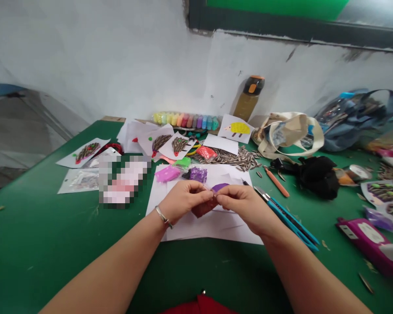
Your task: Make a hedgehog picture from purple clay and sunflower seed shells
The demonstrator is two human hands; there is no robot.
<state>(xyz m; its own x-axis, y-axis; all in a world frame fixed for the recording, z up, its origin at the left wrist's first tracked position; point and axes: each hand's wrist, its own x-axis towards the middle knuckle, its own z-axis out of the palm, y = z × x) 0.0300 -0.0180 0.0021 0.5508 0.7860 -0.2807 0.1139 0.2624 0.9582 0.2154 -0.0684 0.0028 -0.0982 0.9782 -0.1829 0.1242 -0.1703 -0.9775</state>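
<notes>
Over white sheets of paper, both hands pinch the top edge of a small brown packet, which looks like clay in a plastic bag. My left hand grips it from the left with thumb and forefinger. From the right, my right hand pinches it close to the other fingertips. Part of a purple shape shows behind the fingers; the rest of it is hidden. Beyond the hands lie a purple clay packet, a pink packet and a green piece.
Blue-handled tweezers and an orange tool lie to the right. Sunflower seeds are heaped behind the paper. A bottle stands by the wall, near a canvas bag. A purple box sits at the right.
</notes>
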